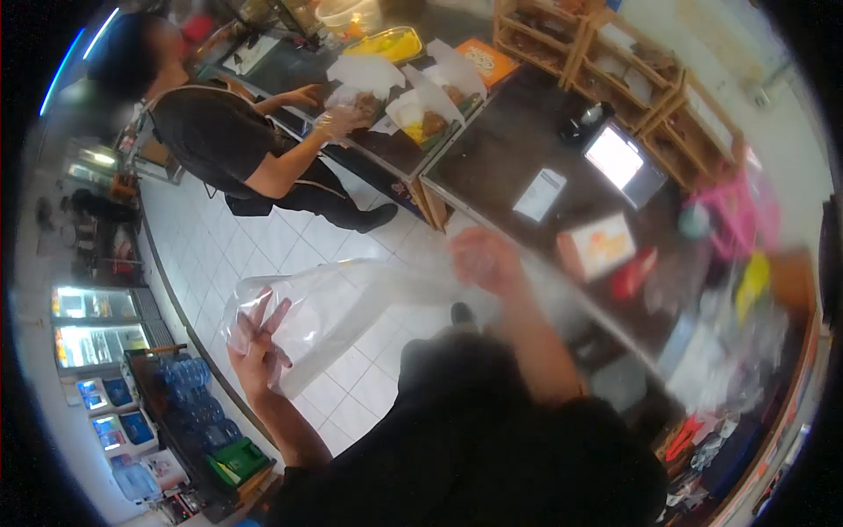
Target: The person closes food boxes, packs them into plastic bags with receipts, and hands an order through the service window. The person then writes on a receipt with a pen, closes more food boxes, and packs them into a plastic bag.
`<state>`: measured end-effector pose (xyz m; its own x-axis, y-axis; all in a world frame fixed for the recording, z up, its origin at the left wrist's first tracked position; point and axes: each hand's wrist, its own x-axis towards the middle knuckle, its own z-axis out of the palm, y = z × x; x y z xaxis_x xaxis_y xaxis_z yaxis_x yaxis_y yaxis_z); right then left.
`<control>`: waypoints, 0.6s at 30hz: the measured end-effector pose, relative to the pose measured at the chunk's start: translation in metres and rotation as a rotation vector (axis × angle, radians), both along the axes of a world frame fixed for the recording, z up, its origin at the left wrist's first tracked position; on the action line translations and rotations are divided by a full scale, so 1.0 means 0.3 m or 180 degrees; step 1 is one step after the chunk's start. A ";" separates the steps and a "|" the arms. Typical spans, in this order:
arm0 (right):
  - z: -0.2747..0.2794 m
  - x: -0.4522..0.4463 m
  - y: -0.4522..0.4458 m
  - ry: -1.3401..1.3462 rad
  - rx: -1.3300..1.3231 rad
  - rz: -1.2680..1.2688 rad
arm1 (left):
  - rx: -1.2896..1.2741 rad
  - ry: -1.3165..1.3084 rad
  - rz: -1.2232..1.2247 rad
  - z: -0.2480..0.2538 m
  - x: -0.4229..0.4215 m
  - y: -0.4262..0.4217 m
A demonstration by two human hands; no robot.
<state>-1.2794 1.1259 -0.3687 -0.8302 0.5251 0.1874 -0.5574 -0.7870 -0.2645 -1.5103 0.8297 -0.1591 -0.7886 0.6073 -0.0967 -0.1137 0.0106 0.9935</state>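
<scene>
A clear plastic bag [338, 307] stretches between my two hands, above the tiled floor. My left hand [259, 338] is inside or behind the film at the bag's left end, its fingers spread apart. At the bag's right end my right hand [483, 261] is blurred, with its fingers closed around the plastic near the counter edge. Right of that hand, a white and orange box [599, 246] rests on the dark counter [492, 158], beside a red item [634, 274].
A co-worker [215, 132] in dark clothes stands at the upper left, hands over open food boxes [426, 114]. A tablet [623, 162], a paper slip [539, 195] and wooden shelves [645, 83] are at the upper right. Plastic bags [733, 351] lie at the right.
</scene>
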 end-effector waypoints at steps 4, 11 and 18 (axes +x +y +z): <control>0.126 -0.035 -0.099 -0.1838 0.2018 0.2269 | 0.0349 -0.0333 -0.0810 -0.054 -0.062 -0.101; 0.009 -0.203 -0.330 -0.1003 0.1887 0.0964 | 0.0169 -0.0330 -0.0437 0.000 0.037 -0.088; 0.139 0.067 -0.160 -0.0893 0.1631 0.0911 | -0.0422 0.0660 -0.0781 -0.164 -0.182 -0.190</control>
